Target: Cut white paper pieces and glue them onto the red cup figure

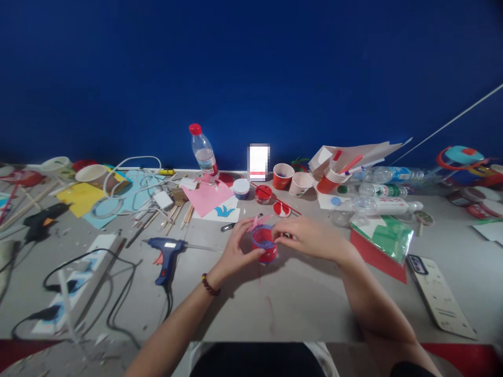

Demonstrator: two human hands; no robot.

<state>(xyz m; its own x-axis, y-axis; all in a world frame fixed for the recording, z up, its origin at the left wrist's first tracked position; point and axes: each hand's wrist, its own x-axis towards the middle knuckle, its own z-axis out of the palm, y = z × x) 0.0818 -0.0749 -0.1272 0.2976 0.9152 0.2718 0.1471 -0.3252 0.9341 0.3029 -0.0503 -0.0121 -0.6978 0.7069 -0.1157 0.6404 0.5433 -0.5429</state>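
Observation:
Near the middle of the table stands a small red cup with a bluish-purple rim. My left hand is wrapped round its left side, thumb across the front. A pink paper piece sticks up by the far rim, close to my left fingertips. My right hand reaches in from the right with fingers bent and pressed together at the cup's right rim. What those fingers pinch, if anything, is hidden. Just left of my left hand lie a small black tool and a blue hot glue gun.
Behind the cup are an open red paint jar, a brush, a white-lidded jar and paper cups. A red-capped bottle stands at the back. Rightward lie plastic bottles and a phone; leftward, a power strip with cables.

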